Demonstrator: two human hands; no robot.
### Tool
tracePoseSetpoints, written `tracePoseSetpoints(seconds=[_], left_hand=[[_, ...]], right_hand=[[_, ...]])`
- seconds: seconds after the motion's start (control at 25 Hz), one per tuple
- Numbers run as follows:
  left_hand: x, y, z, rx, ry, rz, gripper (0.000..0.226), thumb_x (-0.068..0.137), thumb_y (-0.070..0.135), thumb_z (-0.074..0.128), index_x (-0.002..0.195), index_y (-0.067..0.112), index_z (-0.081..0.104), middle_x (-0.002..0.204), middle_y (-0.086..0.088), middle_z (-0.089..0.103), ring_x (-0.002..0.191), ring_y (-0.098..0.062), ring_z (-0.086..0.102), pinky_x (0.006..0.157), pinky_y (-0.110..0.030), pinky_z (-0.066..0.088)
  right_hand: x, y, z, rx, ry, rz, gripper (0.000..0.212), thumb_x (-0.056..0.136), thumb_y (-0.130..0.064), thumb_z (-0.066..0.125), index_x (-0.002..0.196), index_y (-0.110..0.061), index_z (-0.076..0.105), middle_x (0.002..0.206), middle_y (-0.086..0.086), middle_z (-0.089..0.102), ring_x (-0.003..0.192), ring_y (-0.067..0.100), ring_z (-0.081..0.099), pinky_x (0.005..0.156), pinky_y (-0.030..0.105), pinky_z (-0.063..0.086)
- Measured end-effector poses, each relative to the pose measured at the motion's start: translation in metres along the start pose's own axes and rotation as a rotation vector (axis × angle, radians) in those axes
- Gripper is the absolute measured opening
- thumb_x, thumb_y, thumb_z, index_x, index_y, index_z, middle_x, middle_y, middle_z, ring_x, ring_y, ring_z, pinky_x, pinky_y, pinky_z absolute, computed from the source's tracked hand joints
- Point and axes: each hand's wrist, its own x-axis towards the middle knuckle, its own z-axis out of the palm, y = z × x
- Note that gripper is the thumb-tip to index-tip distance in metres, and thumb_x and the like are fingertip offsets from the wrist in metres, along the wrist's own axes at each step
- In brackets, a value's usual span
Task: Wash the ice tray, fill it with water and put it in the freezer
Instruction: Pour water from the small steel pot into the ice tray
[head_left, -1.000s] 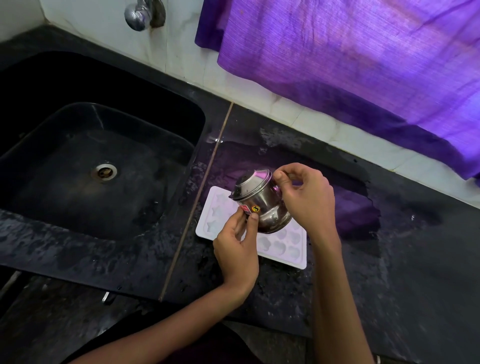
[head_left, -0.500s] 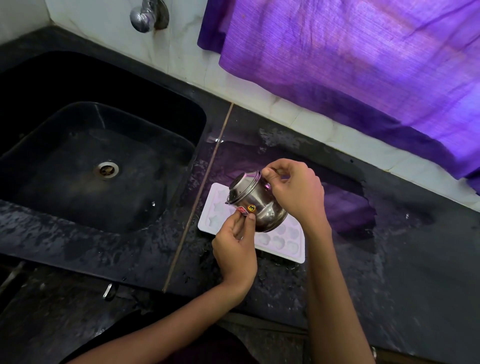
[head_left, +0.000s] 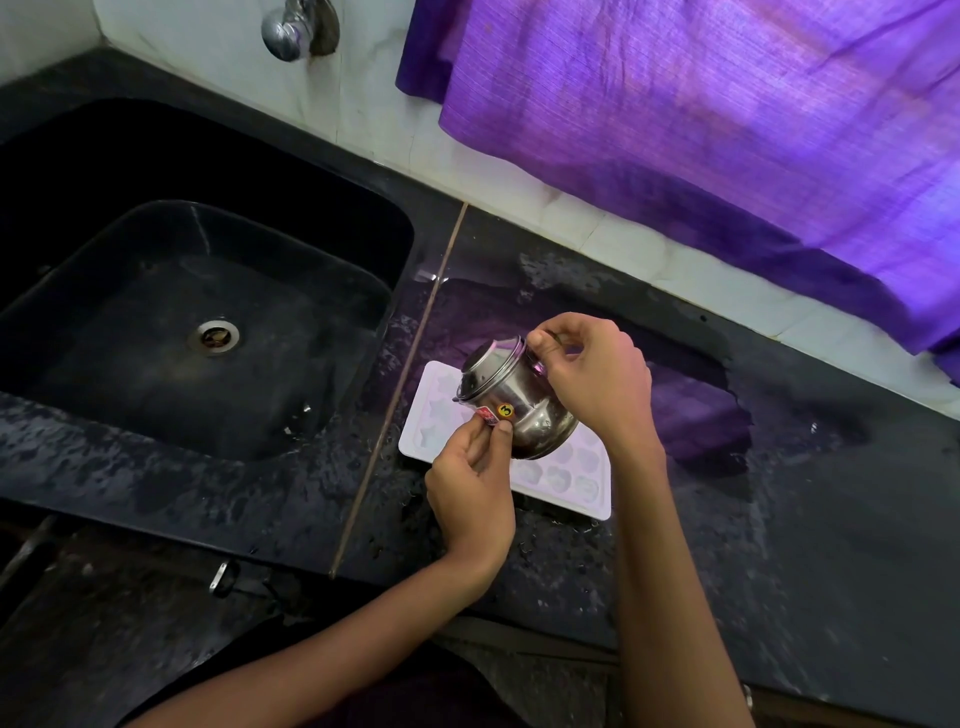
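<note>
Basically, the ice tray (head_left: 558, 475) lies flat on the wet black counter (head_left: 779, 519), just right of the sink (head_left: 208, 322), long side running away to the right. A small steel pot (head_left: 511, 400) is tipped over its left end, mouth aimed left and down. I can't make out a water stream.

Hands:
- left hand (head_left: 470, 491): thumb and fingertips pinching the pot's lower side, right at the stickers
- right hand (head_left: 597, 379): thumb and index finger pinching the pot's upper rim, other fingers curled loosely

Looks like the fill step, pouring from the pot into the cells.

Handling guess for the tray:
- thin pale plastic or silicone, light empty, noticeably heavier once full
- likely flexes if lifted from one end, so the shallow star and heart cells slosh
- wet rim on a wet counter, so expect it to be slippery
- not fragile, a drop only costs the water

Where to grip: both short ends, thumbs on the top rim, fingers under the edge, kept level. A one-handed grab mid-length would probably bow it.

Near cells on the right seem to glisten, but how full they are isn't readable. Pot hides the middle cells.
</note>
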Motion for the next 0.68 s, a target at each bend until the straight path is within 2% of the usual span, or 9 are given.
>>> tracePoseSetpoints(seconds=[0.32,0.48,0.56,0.68], left_hand=[[0.0,0.001,0.001,0.024,-0.008,-0.002,0.029,0.089,0.011,0.063,0.117,0.001,0.064,0.104,-0.002,0.07,0.081,0.01,0.063,0.071,-0.004,0.048],[-0.002,0.003,0.0,0.034,0.004,0.008,0.029,0.089,0.012,0.063,0.118,0.004,0.064,0.109,-0.004,0.07,0.093,0.001,0.065,0.073,-0.004,0.048],[-0.004,0.004,0.0,0.036,0.003,0.017,0.03,0.09,0.012,0.062,0.119,0.006,0.064,0.111,-0.002,0.07,0.099,-0.004,0.065,0.074,-0.005,0.049],[-0.006,0.005,-0.001,0.024,0.003,0.028,0.028,0.089,0.011,0.063,0.117,0.01,0.066,0.106,0.007,0.069,0.097,0.002,0.065,0.075,-0.005,0.049]], right_hand=[[-0.004,0.002,-0.001,0.022,0.02,0.034,0.013,0.087,-0.045,0.058,0.089,-0.035,0.068,0.086,-0.016,0.066,0.082,0.01,0.062,0.072,0.03,0.047],[-0.01,0.003,-0.001,0.08,0.049,0.067,0.012,0.086,-0.045,0.059,0.085,-0.036,0.066,0.084,-0.016,0.068,0.082,0.01,0.064,0.072,0.03,0.046],[-0.016,0.004,0.0,0.129,0.083,0.089,0.011,0.086,-0.046,0.059,0.083,-0.036,0.064,0.083,-0.015,0.068,0.082,0.008,0.065,0.074,0.031,0.047],[-0.026,0.006,0.001,0.193,0.145,0.113,0.009,0.087,-0.045,0.059,0.081,-0.039,0.062,0.077,-0.017,0.069,0.079,0.001,0.065,0.077,0.035,0.051]])
